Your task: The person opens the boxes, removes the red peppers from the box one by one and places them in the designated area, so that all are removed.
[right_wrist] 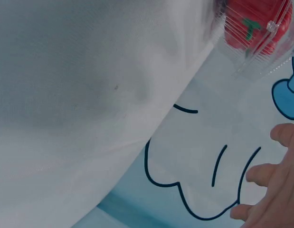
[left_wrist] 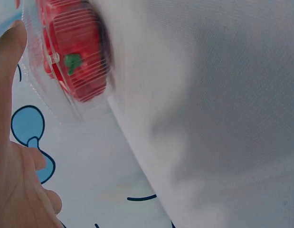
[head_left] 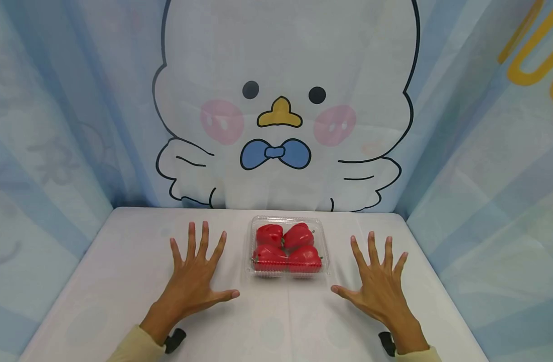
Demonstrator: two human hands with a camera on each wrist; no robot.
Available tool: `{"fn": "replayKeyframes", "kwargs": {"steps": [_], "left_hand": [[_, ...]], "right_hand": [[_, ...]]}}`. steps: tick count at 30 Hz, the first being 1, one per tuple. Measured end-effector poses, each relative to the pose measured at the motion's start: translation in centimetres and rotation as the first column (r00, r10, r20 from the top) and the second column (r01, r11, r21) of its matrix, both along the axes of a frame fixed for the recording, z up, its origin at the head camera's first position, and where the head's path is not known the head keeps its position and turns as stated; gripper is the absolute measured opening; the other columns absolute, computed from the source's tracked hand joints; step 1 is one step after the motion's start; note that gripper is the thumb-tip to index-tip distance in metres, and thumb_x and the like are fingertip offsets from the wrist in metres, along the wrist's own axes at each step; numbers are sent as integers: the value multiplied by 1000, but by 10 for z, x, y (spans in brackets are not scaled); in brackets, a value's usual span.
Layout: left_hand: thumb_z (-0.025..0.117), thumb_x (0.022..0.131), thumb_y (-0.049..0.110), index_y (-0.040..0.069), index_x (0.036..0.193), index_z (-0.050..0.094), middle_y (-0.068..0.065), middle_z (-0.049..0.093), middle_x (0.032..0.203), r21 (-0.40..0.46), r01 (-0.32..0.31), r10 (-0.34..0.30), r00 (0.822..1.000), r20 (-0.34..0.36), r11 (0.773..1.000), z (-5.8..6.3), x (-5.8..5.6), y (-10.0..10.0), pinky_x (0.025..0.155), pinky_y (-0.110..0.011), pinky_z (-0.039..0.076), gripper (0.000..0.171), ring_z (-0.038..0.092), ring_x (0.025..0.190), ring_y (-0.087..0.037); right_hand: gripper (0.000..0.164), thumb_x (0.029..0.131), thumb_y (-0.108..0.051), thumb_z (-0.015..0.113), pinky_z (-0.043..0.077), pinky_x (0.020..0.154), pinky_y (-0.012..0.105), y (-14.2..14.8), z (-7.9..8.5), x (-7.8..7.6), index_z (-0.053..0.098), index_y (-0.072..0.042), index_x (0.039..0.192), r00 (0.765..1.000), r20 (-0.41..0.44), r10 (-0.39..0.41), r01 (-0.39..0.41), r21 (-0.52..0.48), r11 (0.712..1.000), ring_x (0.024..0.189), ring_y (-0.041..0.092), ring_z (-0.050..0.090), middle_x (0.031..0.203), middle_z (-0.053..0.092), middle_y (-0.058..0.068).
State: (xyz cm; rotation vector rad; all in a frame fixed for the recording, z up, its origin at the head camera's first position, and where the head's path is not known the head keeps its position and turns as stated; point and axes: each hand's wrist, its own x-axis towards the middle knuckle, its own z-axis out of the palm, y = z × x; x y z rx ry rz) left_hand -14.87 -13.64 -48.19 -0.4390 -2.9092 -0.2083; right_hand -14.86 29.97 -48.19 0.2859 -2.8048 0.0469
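A clear plastic clamshell box (head_left: 287,275) stands near the back of the white table, its lid down over several red bell peppers (head_left: 305,259). Green stems show through the plastic in both wrist views. My left hand (head_left: 192,279) is to the left of the box, fingers spread and straight, holding nothing. On the other side, my right hand (head_left: 379,286) is spread in the same way, also with nothing in it. Neither hand touches the box. The left wrist view shows the thumb (left_wrist: 11,47) in front of the box's edge.
The white tabletop (head_left: 276,322) ends at a cloth backdrop (head_left: 285,60) printed with a white bird in a blue bow tie. Blue-and-white cloth walls (head_left: 36,151) rise at the left and right. Dark straps (head_left: 174,340) sit at both wrists, below light sleeves.
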Motion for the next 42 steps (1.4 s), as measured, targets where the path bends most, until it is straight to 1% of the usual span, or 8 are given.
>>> {"fn": "replayKeyframes", "kwargs": {"steps": [7, 13, 19, 23, 27, 33, 37, 42], "left_hand": [[71, 67, 91, 17, 171, 23, -25, -5, 178, 12, 3, -4, 1000, 8, 1000, 1, -1, 1, 118, -92, -2, 136, -14, 163, -53], [72, 68, 89, 18, 171, 23, -24, -5, 178, 40, 4, -5, 1000, 16, 999, 0, -3, 2, 118, -91, -4, 134, -16, 163, -53], [72, 77, 81, 21, 172, 16, -19, -11, 179, 169, -7, -7, 997, 81, 986, -4, -10, 0, 122, -86, -6, 126, -18, 164, -47], [73, 85, 70, 22, 172, 17, -18, -2, 180, 333, -16, -20, 994, 103, 943, -7, -16, 1, 128, -79, 3, 114, -4, 166, -47], [77, 90, 53, 21, 171, 26, -21, 15, 178, 512, -12, -48, 993, 104, 859, -9, -20, 5, 130, -77, 10, 101, 11, 165, -49], [75, 97, 34, 19, 168, 33, -18, 31, 174, 689, -39, -101, 982, 162, 724, -13, -29, 15, 128, -73, 23, 84, 27, 162, -45], [72, 101, 27, 19, 167, 34, -13, 34, 174, 804, -76, -180, 958, 222, 590, -17, -36, 18, 123, -68, 36, 77, 35, 159, -42], [67, 105, 19, 19, 167, 34, -15, 34, 174, 904, -131, -305, 913, 270, 408, -24, -45, 20, 124, -56, 40, 71, 38, 159, -36]], "right_hand": [[129, 69, -84, 74, 1, 116, 94, -3, 4, -1, 19, -29, 172, 1000, 2, 0, 0, -9, 1000, 158, 66, 5, 177, 16, 25], [128, 69, -81, 77, -1, 118, 92, -9, 4, -1, 20, -29, 172, 1000, 16, 3, -2, -69, 998, 158, 65, 11, 177, 17, 23], [124, 67, -67, 90, 18, 121, 86, -20, 0, -1, 32, -26, 169, 996, -62, 62, -72, -176, 982, 155, 55, 30, 172, 34, 22], [120, 67, -55, 97, 41, 117, 74, -30, -3, 1, 38, -21, 166, 985, -130, 111, -138, -229, 963, 145, 43, 44, 164, 45, 18], [112, 66, -44, 101, 57, 104, 64, -41, -6, 3, 48, -17, 161, 968, -199, 153, -205, -275, 939, 130, 34, 53, 154, 54, 16], [95, 65, -33, 103, 61, 95, 51, -58, -14, 4, 61, -14, 148, 945, -267, 191, -272, -313, 910, 121, 26, 56, 137, 63, 11], [83, 65, -31, 103, 59, 90, 45, -70, -21, 4, 68, -12, 138, 929, -299, 220, -314, -317, 895, 114, 22, 58, 125, 65, 7], [68, 65, -28, 104, 54, 84, 39, -87, -26, 6, 73, -11, 123, 906, -339, 253, -361, -309, 880, 104, 20, 60, 112, 66, 5]]}}
